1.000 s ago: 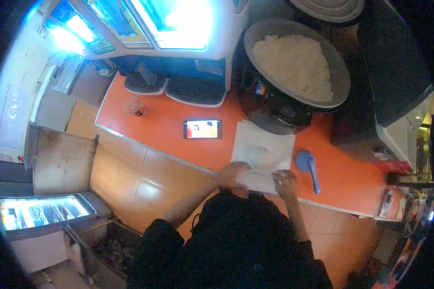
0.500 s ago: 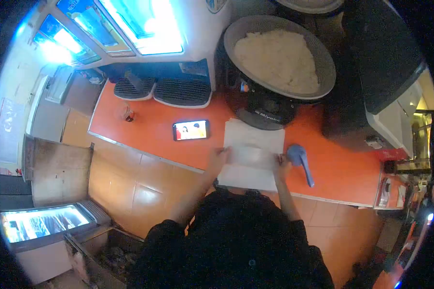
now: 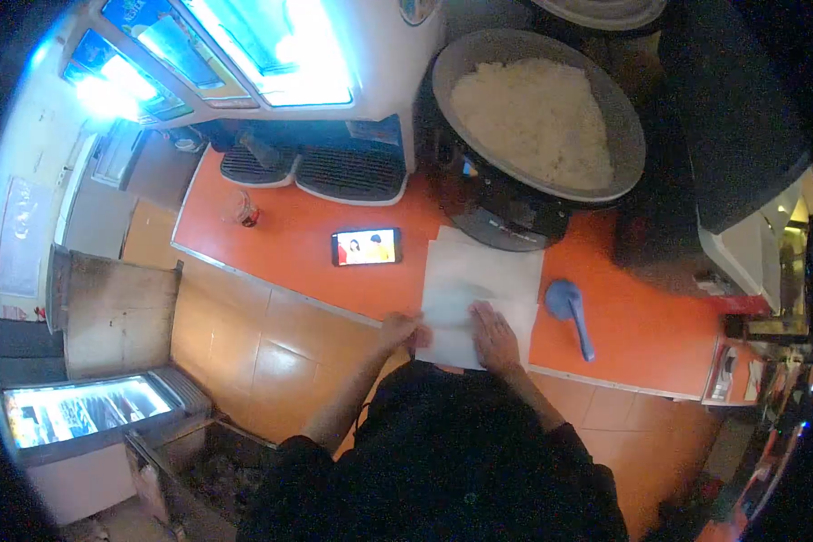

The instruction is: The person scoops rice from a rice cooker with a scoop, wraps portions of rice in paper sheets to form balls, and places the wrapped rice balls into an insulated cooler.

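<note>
White paper sheets (image 3: 483,271) lie in a stack on the orange counter in front of me. At the near left edge of the stack, my left hand (image 3: 405,331) is closed, pinching the edge of a sheet. My right hand (image 3: 495,336) lies flat on the paper with its fingers stretched out and holds nothing. A blue rice paddle (image 3: 571,312) rests on the counter just right of the sheets. Beyond the paper stands a rice cooker (image 3: 506,221) whose wide pot is heaped with white rice (image 3: 533,117).
A phone (image 3: 367,247) with a lit screen lies left of the paper, and a small glass jar (image 3: 246,210) stands farther left. Behind them is a drink dispenser with drip trays (image 3: 352,173). A dark box-like appliance (image 3: 741,117) stands at the right.
My right hand has moved from the right edge of the sheet onto the paper and flattened. My left hand has come down nearer to me. The blurred, lifted sheet now lies lower.
</note>
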`<state>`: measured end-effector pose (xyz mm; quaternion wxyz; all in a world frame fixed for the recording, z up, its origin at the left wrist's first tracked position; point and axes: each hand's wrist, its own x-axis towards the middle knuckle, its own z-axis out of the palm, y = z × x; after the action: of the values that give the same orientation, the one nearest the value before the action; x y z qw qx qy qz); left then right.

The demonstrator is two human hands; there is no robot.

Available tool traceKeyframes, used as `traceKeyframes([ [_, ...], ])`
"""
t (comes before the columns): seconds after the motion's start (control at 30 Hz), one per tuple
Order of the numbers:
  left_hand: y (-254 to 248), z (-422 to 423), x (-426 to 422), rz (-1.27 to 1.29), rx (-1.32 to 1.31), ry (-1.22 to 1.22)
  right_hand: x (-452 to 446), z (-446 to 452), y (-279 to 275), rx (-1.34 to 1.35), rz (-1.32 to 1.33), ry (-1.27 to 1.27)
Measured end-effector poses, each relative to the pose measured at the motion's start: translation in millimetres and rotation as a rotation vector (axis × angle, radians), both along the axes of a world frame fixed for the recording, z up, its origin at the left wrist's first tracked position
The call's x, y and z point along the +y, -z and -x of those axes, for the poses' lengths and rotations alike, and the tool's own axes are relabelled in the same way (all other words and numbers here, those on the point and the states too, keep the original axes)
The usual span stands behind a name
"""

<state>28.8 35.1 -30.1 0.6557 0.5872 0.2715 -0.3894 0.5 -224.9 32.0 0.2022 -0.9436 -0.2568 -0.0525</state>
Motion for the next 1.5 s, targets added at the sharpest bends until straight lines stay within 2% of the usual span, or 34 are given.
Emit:
traceKeyframes([
  [0.03,9.9,1.5,4.5,0.111,-0.077,-0.003,0.0,-2.0,-4.5,0.042,0.002,0.007],
  [0.07,19.9,-0.3,11.2,0.104,-0.078,-0.011,0.5,-4.1,-7.7,0.085,0.004,0.014],
  [0.1,16.0,-5.8,16.3,0.092,-0.42,0.123,1.6,-5.5,-9.5,0.085,-0.002,0.006],
  [0.17,8.7,-14.7,22.1,0.068,-0.759,0.257,3.1,-7.3,-10.5,0.193,0.014,0.021],
  [0.2,-39.7,-27.8,9.5,0.145,-0.674,0.21,3.4,-6.8,-8.8,0.193,0.009,0.015],
  [0.27,-41.2,-55.8,-9.5,0.224,-0.594,0.168,2.5,-5.0,-4.2,0.148,-0.012,0.028],
  [0.3,-15.4,-69.0,-17.4,0.227,-0.598,0.172,2.5,-5.5,-2.2,0.145,-0.014,0.024],
  [0.33,-22.8,-78.9,-32.8,0.223,-0.602,0.171,2.7,-6.1,0.1,0.15,-0.013,0.025],
  [0.4,-48.4,-95.2,-56.4,-0.161,-0.511,0.096,3.3,-5.3,1.3,0.153,-0.013,0.023],
  [0.43,-53.0,-104.4,-51.1,-0.164,-0.514,0.091,3.1,-5.6,0.1,0.176,-0.006,0.03],
  [0.47,-58.2,-113.2,-41.6,-0.311,-0.747,0.463,3.3,-6.7,-0.6,0.199,-0.001,0.033],
  [0.53,-50.6,-121.9,-19.7,-0.472,-0.953,0.843,2.3,-5.3,2.7,0.149,0.003,0.023],
  [0.57,-41.4,-125.1,-8.9,-0.265,-0.909,0.853,3.8,-4.5,5.6,0.099,0.012,0.027],
  [0.63,-54.9,-121.2,-4.2,-0.06,-0.858,0.847,5.4,-2.6,-4.2,0.115,-0.009,0.027],
  [0.73,-88.8,-133.7,-25.5,-0.134,-1.168,0.859,0.6,-3.9,-6.5,0.094,0.018,0.016],
  [0.77,-95.3,-149.9,-45.5,-0.09,-0.987,1.052,-2.4,-1.8,-4.6,0.077,0.06,0.002],
  [0.83,-83.1,-166.3,-85.8,-0.052,-0.798,1.219,-5.9,-2.8,2.7,0.023,0.016,0.004],
  [0.9,-33.3,-166.8,-110.9,-0.391,-1.256,1.105,-4.0,-2.5,6.1,-0.023,-0.039,0.008],
  [0.93,-38.1,-157.9,-111.2,-0.397,-1.257,1.097,-4.7,-3.0,5.1,-0.026,-0.043,-0.001],
  [1.0,-57.7,-141.6,-116.7,-0.542,-1.061,1.15,-6.7,-8.8,3.6,-0.037,-0.046,-0.012],
  [1.03,-105.4,-126.0,-107.9,-0.459,-1.026,1.232,-5.7,-9.7,4.0,-0.072,-0.088,-0.006],
  [1.07,-98.9,-111.0,-103.9,-0.458,-1.023,1.234,-5.0,-7.4,5.3,-0.101,-0.131,0.002],
  [1.13,-71.5,-70.8,-101.1,-0.383,-1.36,0.903,-9.3,-1.5,22.7,-0.148,-0.149,-0.009],
  [1.27,-56.5,-36.7,-89.7,-0.325,-1.432,0.812,-24.9,1.7,76.4,-0.184,-0.142,-0.034],
  [1.33,-51.9,-29.7,-81.6,-0.224,-1.505,0.709,-24.9,2.8,71.8,-0.149,-0.162,-0.021],
  [1.37,-49.5,-27.2,-76.7,-0.228,-1.506,0.703,-25.1,3.2,69.3,-0.113,-0.182,-0.007],
  [1.4,-47.9,-25.5,-72.2,-0.324,-1.634,0.747,-26.3,4.3,66.9,-0.116,-0.181,-0.014],
  [1.43,-46.3,-24.7,-71.0,-0.423,-1.761,0.788,-28.3,6.5,64.2,-0.252,-0.065,0.02],
  [1.47,-44.8,-23.5,-72.7,-0.427,-1.763,0.785,-29.9,8.2,61.8,-0.387,0.05,0.057],
  [1.5,-40.9,-20.7,-74.8,-0.485,-1.744,0.794,-26.0,4.9,40.6,-0.389,0.05,0.056],
])
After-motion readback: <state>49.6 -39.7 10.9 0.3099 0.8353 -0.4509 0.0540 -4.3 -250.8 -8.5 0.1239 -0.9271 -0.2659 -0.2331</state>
